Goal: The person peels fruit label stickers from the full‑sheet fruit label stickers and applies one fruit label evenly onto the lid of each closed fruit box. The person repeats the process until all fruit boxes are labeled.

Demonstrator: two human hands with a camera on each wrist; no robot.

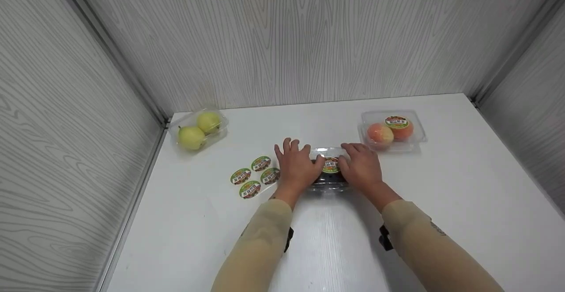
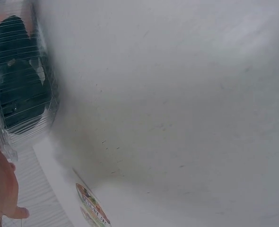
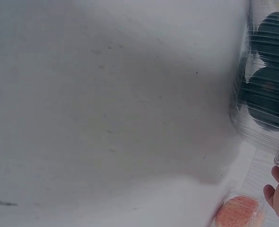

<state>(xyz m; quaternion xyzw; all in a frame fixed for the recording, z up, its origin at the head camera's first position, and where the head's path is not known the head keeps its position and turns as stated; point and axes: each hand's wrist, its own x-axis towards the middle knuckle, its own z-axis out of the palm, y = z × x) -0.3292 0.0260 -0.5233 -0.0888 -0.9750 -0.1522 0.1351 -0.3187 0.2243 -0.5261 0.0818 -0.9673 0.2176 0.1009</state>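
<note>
Both hands are working at the middle of the white counter [image 1: 176, 239], and the left hand [image 1: 298, 166] and right hand [image 1: 364, 166] are flanking a clear, ribbed plastic box [image 1: 329, 185]. The box is sitting right between them, two dark, rounded fruits [image 2: 19, 90] showing through its wall. Neither hand is clenching: the left fingers are spreading forward, the right fingers are reaching over the far side, and both thumbs are pressing at the edges of an oval, green-and-orange printed label [image 1: 330, 165] on top.

Just left of the left hand, a clear sheet of four matching oval stickers [image 1: 255, 177] is lying flat. Farther out, beyond that hand, a clear plastic container [image 1: 217, 136] is holding two yellow-green pears [image 1: 191, 138]. Beyond the right hand, a clear rectangular plastic container [image 1: 417, 140] is carrying two reddish-orange round fruits [image 1: 380, 134], a similar oval label [image 1: 397, 122] showing above one. Tan sleeves [image 1: 260, 239] are covering both forearms.
</note>
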